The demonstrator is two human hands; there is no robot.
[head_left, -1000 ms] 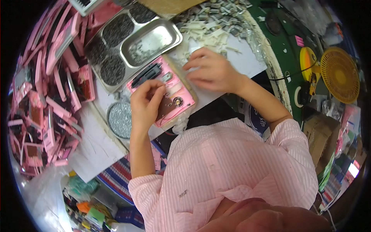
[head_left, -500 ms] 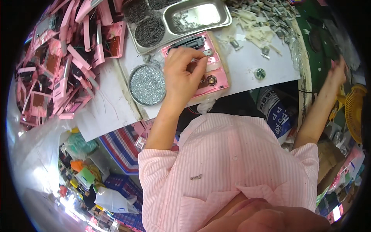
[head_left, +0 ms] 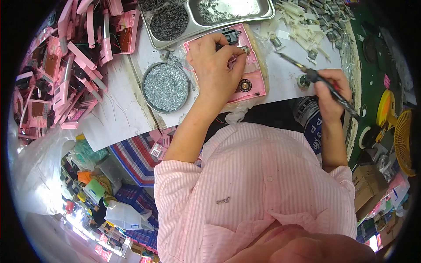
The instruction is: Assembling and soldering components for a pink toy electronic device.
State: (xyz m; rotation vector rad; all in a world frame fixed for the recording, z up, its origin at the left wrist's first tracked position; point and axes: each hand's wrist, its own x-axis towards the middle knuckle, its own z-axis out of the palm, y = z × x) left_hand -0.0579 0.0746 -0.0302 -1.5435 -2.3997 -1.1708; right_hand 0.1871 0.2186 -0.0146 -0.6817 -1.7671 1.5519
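Pink rectangular plastic casing (head_left: 256,79) lies under the nearer left hand (head_left: 212,59), long axis roughly bodyward. That one's pinched, contents unclear; right hand (head_left: 333,90) grips a black pen-shaped tool (head_left: 312,75).

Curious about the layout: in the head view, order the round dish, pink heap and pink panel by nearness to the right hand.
1. Pink panel, under the left hand.
2. Round dish, left of the panel.
3. Pink heap, far left.
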